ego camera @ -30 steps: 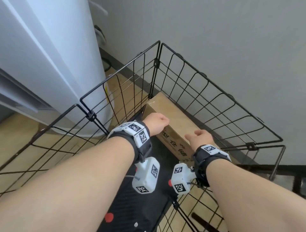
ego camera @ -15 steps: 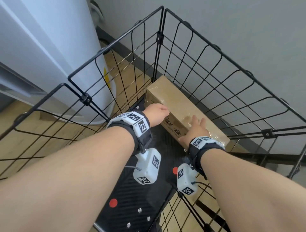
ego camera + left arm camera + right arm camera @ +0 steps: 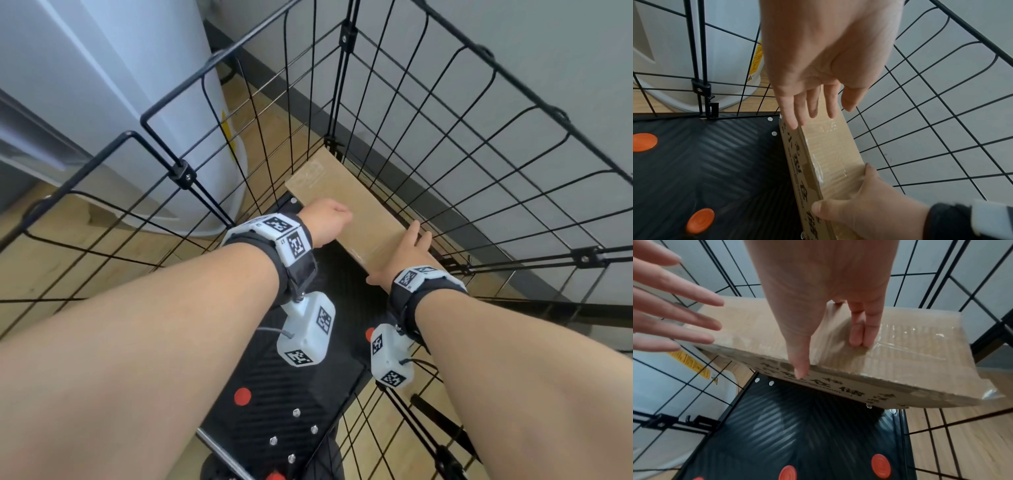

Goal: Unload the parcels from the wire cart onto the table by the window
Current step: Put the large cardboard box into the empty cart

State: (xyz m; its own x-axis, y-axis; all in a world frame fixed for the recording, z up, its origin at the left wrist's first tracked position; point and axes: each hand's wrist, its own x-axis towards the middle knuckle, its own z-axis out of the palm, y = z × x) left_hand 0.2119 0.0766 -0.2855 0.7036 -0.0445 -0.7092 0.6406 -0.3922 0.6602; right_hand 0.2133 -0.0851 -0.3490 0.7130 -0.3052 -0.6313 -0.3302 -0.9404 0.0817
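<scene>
A flat brown cardboard parcel (image 3: 356, 205) lies inside the black wire cart (image 3: 445, 113), along its far right wall. My right hand (image 3: 404, 250) holds the parcel's near end. Its thumb (image 3: 799, 369) presses the printed side and its fingers (image 3: 861, 334) lie across the taped top (image 3: 900, 345). My left hand (image 3: 325, 219) hovers over the parcel's left edge with straight fingers (image 3: 797, 120), their tips just above the parcel (image 3: 830, 146). Whether they touch it is unclear. The right hand (image 3: 859, 203) shows at the bottom of the left wrist view.
The cart has a black ribbed floor (image 3: 284, 394) with orange dots. Wire walls stand close on three sides. A white cylindrical appliance (image 3: 137, 102) stands outside the left wall on the wooden floor. A grey wall (image 3: 513, 51) lies behind the cart.
My right hand came down from above the parcel and took hold of its near end. The left hand reached deeper into the cart. The head view moved in and lower.
</scene>
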